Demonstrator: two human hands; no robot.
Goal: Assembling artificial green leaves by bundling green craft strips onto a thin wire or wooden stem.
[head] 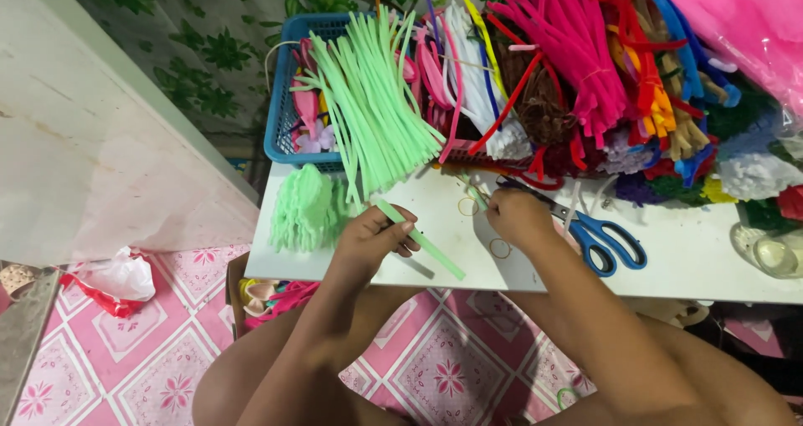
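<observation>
My left hand point(373, 238) is shut on a pale green pipe cleaner point(422, 242) that sticks out to the lower right over the white table point(686, 259). My right hand point(516, 215) pinches a thin green piece point(473, 190) near the table's middle, fingers closed on it. Two small rubber-band rings point(500, 248) lie on the table between and beside the hands. A bundle of pale green pipe cleaners point(376, 108) fans out just beyond my left hand.
Blue-handled scissors point(604, 240) lie right of my right hand. A blue basket point(284, 108) and heaps of coloured pipe cleaners point(585, 66) fill the back. A folded green fuzzy piece point(303, 208) sits at the table's left. A glass dish point(774, 254) stands far right.
</observation>
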